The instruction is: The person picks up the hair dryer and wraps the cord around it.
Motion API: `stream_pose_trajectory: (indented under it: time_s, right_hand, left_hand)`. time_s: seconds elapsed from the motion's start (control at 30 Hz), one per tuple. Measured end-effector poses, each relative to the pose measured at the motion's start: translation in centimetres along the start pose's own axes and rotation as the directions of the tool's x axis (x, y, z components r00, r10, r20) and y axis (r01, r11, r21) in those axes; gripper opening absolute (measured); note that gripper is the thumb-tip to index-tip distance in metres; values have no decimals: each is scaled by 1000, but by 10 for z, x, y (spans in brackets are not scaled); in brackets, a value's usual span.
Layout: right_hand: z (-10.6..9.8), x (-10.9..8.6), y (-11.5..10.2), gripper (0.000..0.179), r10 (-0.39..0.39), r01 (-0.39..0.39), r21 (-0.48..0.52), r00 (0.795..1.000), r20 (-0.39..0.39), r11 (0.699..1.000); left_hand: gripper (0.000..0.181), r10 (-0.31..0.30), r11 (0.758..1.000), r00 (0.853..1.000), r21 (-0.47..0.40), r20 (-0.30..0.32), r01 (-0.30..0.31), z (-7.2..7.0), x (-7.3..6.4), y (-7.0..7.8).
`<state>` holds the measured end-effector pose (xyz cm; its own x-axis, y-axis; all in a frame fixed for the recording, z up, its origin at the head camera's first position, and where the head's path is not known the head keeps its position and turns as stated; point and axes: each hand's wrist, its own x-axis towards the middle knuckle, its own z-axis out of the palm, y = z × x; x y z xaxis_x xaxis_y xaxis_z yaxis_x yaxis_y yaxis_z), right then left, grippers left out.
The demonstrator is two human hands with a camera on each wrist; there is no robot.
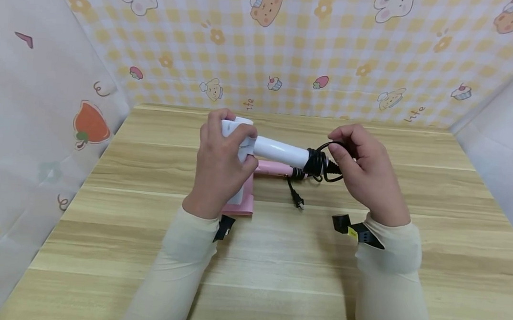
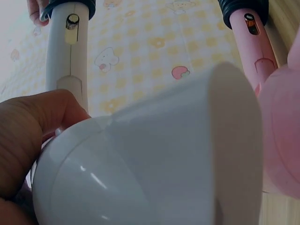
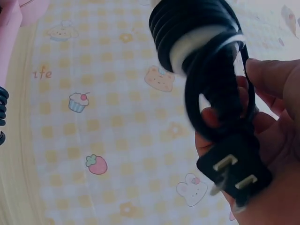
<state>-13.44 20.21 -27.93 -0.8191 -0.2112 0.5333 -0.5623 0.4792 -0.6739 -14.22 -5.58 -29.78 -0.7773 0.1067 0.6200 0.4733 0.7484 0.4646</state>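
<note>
My left hand [image 1: 220,158] grips the head of a white hair dryer [image 1: 281,151], its handle pointing right above the table. A black cord [image 1: 315,162] is wound round the handle's end. There my right hand [image 1: 369,172] pinches a loose loop of the cord between thumb and fingers. The right wrist view shows the black two-pin plug [image 3: 236,171] beside the palm. Under the white dryer lies a pink hair dryer [image 1: 273,168] on the table, its head partly hidden by my left hand. The left wrist view shows the white dryer's wide nozzle [image 2: 187,140] close up.
The pink dryer's black plug [image 1: 298,199] lies on the wooden table [image 1: 277,275]. A yellow checked cloth [image 1: 296,47] hangs behind the table's far edge. Pale cloths stand at the left [image 1: 34,136] and right sides. Black straps sit on both wrists.
</note>
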Motion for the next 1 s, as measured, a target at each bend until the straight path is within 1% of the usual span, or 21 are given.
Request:
stream_pose_trajectory:
  time_s: [0.17, 0.23, 0.33, 0.47, 0.57, 0.7, 0.77, 0.83, 0.93, 1.0]
  right_hand:
    - [-1, 1, 3, 10, 20, -19, -25, 999, 25, 1000]
    - [-2, 1, 5, 8, 46, -45, -37, 998, 31, 998]
    - [-4, 0, 8, 5, 106, -104, -47, 993, 51, 994]
    - [-7, -1, 10, 6, 179, -179, -13, 980, 87, 984]
    - [-7, -1, 9, 7, 188, -194, 35, 974, 125, 980]
    - [-3, -1, 9, 9, 137, -152, 83, 976, 170, 985]
    - [0, 0, 9, 10, 102, -121, 96, 978, 179, 988]
    - [2, -1, 9, 15, 80, -99, 101, 981, 179, 990]
    - [4, -1, 9, 22, 79, -90, 59, 985, 156, 994]
    - [5, 0, 8, 18, 90, -91, 7, 987, 136, 996]
  left_hand:
    - [34, 35, 998, 999, -45, 14, -34, -3, 1, -1]
    - [34, 57, 996, 998, -68, 25, -56, -4, 1, -1]
    - [34, 89, 991, 995, -105, 35, -84, -5, 2, 0]
    - [34, 119, 981, 993, -157, 25, -114, -8, 2, -1]
    - [34, 131, 971, 991, -201, 9, -127, -9, 3, -1]
    - [35, 102, 964, 995, -247, -7, -100, -11, 3, 0]
    - [36, 75, 961, 997, -266, -15, -76, -12, 2, 0]
    - [36, 49, 959, 998, -277, -24, -54, -12, 2, 1]
    - [36, 5, 959, 999, -283, -38, -15, -12, 2, 3]
    - [36, -28, 962, 999, -274, -43, 15, -12, 2, 4]
